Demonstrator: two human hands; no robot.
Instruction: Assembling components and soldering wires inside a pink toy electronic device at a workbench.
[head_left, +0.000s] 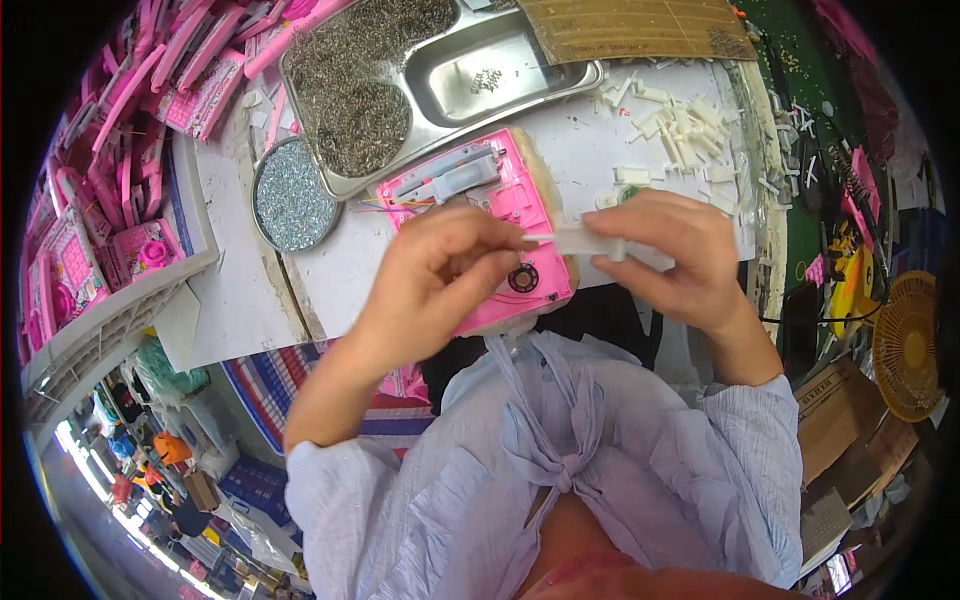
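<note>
Above the pink plastic housing (517, 192), my two hands are raised close together. In my right hand (682, 252) a white plastic part (582, 243) is pinched between thumb and fingers. A thin white tip at its left end reaches the fingers of my left hand (447, 275), which are pinched together. Whether they grip that tip or some small piece is hidden. Inside the housing lie a grey plastic piece (465, 178), a round black speaker (522, 277) and thin coloured wires (385, 205).
A steel tray (440, 135) holds dark springs; beside it is a round dish (335, 222) of tiny silver pieces. Loose white plastic parts (685, 135) lie at the upper right, below a cardboard piece (640, 28). Pink housings (205, 95) pile up at the left. A yellow fan (906, 345) stands far right.
</note>
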